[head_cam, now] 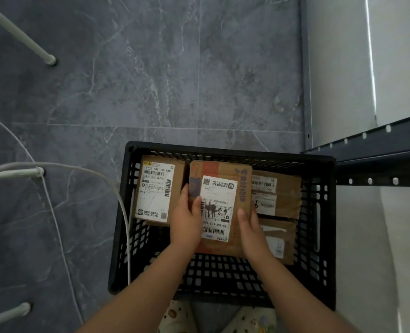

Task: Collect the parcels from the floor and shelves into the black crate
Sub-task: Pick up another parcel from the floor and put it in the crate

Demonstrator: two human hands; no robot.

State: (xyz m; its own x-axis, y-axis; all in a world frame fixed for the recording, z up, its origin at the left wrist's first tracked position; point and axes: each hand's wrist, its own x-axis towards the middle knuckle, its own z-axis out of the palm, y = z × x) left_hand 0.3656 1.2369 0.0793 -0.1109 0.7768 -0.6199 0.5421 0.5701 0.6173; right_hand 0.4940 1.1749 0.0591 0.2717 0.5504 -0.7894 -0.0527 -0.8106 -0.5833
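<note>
The black crate (225,280) stands on the grey floor right below me. Over its middle I hold a brown cardboard parcel (219,181) with a white shipping label, gripped on both sides: my left hand (187,219) on its left edge, my right hand (249,231) on its right edge. Another labelled parcel (158,191) lies in the crate's left part. Two more brown parcels, one at the back right (283,191) and one at the front right (280,239), lie partly under the held one.
A dark metal shelf frame (376,159) juts in at the right, beside a pale wall. White rack legs (19,32) and thin white cables (124,212) run along the left, one cable touching the crate's left wall. Grey marble floor tiles stretch ahead.
</note>
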